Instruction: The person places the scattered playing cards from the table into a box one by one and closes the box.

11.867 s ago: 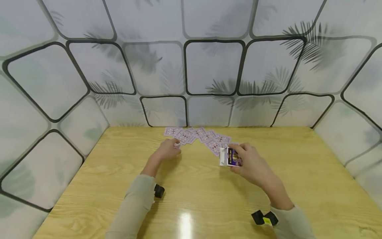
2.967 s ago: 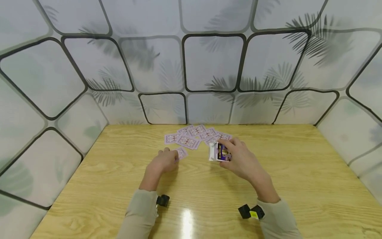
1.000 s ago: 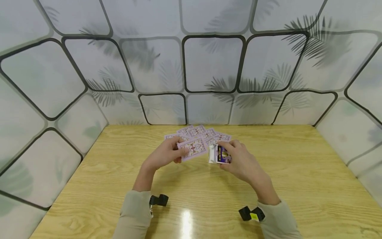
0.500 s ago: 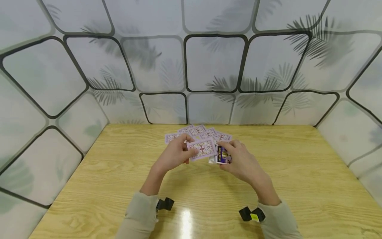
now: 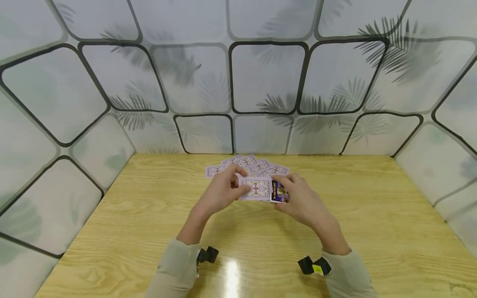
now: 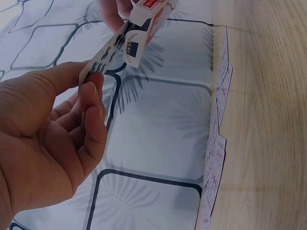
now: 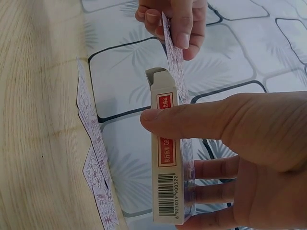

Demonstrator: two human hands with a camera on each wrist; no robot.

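My left hand (image 5: 222,188) pinches a playing card (image 5: 255,188) between thumb and fingers, its patterned back facing up in the head view. In the left wrist view the card's face (image 6: 101,59) shows black pips. The card's far end lies at the mouth of a card box (image 5: 279,192); how far it goes in I cannot tell. My right hand (image 5: 303,203) grips that box from the right, thumb across the narrow side with the barcode (image 7: 167,194). An end flap (image 7: 156,76) of the box stands open towards the left hand.
Several face-down playing cards (image 5: 246,162) lie overlapping on the wooden table (image 5: 149,207) behind the hands, near the back edge. A patterned fabric wall (image 5: 266,78) rises behind and at both sides. Black wrist cameras (image 5: 314,265) hang by the sleeves.
My left hand has picked a card up from the table and brought it right, level with the box mouth. My right hand keeps hold of the box, further left than at first.
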